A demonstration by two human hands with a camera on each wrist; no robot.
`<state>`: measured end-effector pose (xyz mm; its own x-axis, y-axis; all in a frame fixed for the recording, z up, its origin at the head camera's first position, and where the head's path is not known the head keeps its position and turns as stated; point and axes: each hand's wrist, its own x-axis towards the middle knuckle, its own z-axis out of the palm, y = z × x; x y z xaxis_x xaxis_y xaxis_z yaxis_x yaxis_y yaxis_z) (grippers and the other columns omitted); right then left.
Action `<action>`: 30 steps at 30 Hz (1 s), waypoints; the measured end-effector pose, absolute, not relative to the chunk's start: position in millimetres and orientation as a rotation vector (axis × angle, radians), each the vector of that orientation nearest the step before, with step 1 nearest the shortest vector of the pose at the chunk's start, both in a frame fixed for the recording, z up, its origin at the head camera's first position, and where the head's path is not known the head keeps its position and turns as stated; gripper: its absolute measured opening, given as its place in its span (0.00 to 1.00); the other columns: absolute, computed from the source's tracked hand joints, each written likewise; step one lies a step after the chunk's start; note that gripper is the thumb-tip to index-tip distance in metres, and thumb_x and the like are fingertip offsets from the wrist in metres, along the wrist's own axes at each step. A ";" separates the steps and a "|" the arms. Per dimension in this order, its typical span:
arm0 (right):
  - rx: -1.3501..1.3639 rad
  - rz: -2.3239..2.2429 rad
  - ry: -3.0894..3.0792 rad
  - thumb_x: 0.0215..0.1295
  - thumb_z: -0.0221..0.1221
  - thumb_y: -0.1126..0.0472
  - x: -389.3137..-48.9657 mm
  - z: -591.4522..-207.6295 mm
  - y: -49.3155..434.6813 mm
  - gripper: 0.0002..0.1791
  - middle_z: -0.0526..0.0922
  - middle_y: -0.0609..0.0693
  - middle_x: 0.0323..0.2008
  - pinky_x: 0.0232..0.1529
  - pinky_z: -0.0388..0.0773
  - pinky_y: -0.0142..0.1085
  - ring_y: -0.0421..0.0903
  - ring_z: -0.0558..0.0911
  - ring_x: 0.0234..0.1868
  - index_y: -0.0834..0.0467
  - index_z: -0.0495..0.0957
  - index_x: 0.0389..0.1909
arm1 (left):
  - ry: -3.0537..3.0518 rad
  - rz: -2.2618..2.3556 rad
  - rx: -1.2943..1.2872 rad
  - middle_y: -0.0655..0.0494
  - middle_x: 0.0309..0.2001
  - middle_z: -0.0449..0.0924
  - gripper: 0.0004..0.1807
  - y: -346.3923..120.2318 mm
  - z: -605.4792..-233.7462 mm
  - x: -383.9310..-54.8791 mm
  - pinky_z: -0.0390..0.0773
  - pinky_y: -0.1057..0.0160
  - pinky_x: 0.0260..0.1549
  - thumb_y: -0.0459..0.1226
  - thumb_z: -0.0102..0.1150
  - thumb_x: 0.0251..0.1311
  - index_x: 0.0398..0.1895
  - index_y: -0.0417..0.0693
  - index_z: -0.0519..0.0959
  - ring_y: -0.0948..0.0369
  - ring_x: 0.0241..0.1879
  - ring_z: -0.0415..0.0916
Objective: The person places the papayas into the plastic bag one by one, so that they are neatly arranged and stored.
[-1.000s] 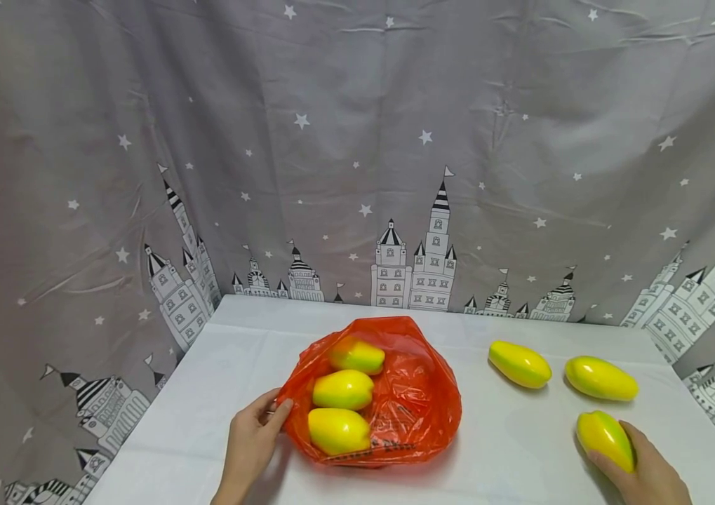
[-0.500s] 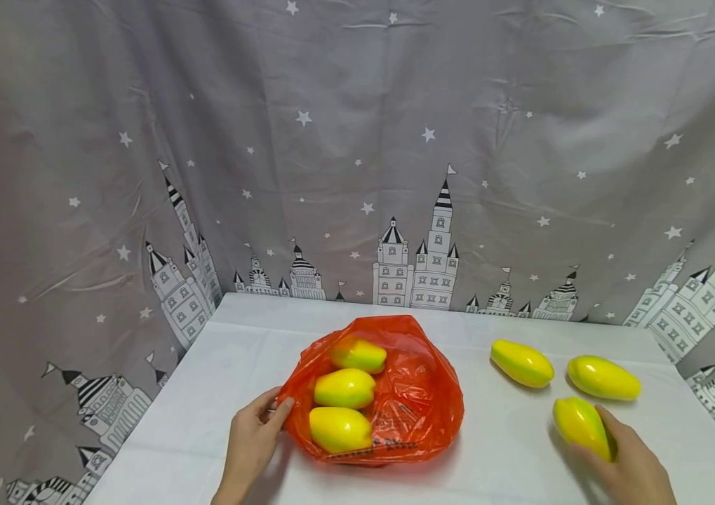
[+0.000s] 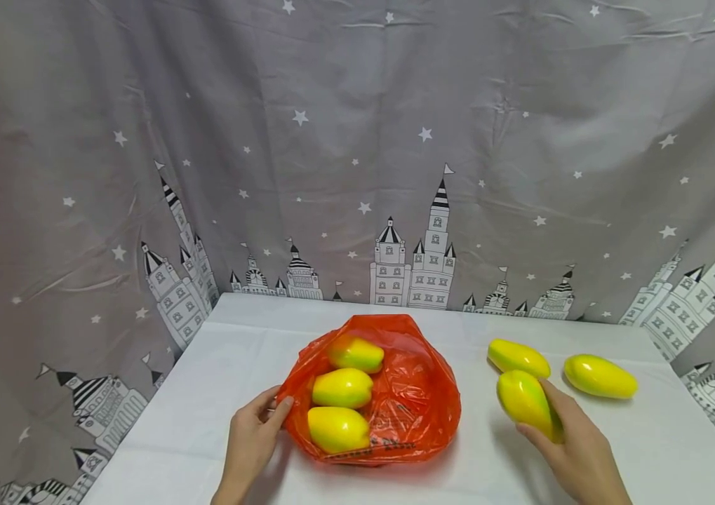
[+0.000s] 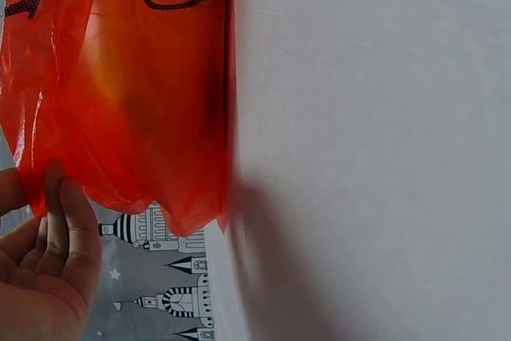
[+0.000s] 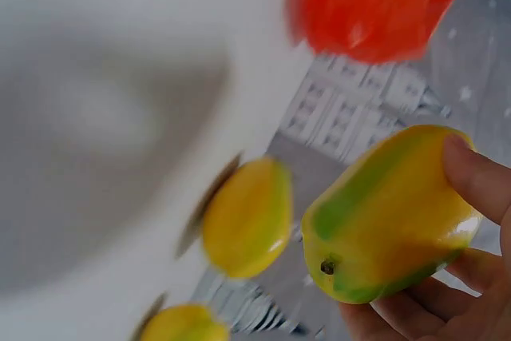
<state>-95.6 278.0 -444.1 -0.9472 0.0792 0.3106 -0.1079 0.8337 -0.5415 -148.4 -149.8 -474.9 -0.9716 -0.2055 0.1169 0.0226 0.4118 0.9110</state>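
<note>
A red plastic bag (image 3: 420, 393) lies with its mouth spread wide, and three yellow-green papayas (image 3: 339, 429) sit along its left side. My left hand (image 3: 251, 438) pinches the bag's left rim between thumb and fingers; the left wrist view shows the thin red film (image 4: 152, 101) in its grasp. To the right of the bag, my right hand (image 3: 578, 442) grips another papaya (image 3: 524, 400), held above the table. In the right wrist view the thumb lies on one side of this papaya (image 5: 391, 213) and the fingers curl beneath it.
Two more papayas lie on the white table (image 3: 477, 477) at the back right, one (image 3: 519, 358) just behind the held papaya and one (image 3: 600, 376) farther right. A grey curtain (image 3: 332, 140) printed with castles and stars hangs behind and along the sides.
My right hand has lifted the papaya from the right of the table and carried it left toward the bag. My left hand and the bag have stayed put.
</note>
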 end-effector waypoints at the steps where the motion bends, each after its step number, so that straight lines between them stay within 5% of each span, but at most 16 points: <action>1: 0.039 0.826 -2.692 0.59 0.71 0.54 -96.2 -441.6 271.7 0.41 0.73 0.66 0.59 0.55 0.69 0.63 0.63 0.74 0.56 0.64 0.64 0.69 | -2.455 -1.591 0.164 0.48 0.34 0.82 0.20 -149.9 -474.8 -148.4 0.83 0.65 0.28 0.36 0.62 0.66 0.56 0.30 0.78 0.61 0.26 0.79; 9: 0.244 0.832 -2.641 0.55 0.73 0.59 -103.4 -423.4 228.3 0.42 0.73 0.54 0.64 0.58 0.72 0.56 0.53 0.74 0.59 0.57 0.65 0.70 | -2.447 -1.594 0.160 0.47 0.35 0.83 0.20 -150.2 -475.2 -148.7 0.83 0.66 0.28 0.36 0.63 0.66 0.55 0.30 0.78 0.62 0.26 0.80; 30: 0.545 0.858 -2.722 0.57 0.71 0.60 -169.0 -412.9 136.0 0.38 0.72 0.56 0.63 0.63 0.69 0.53 0.55 0.71 0.64 0.57 0.68 0.69 | -2.450 -1.566 0.181 0.47 0.35 0.83 0.19 -148.6 -476.3 -150.2 0.83 0.68 0.28 0.35 0.61 0.67 0.55 0.29 0.78 0.62 0.27 0.79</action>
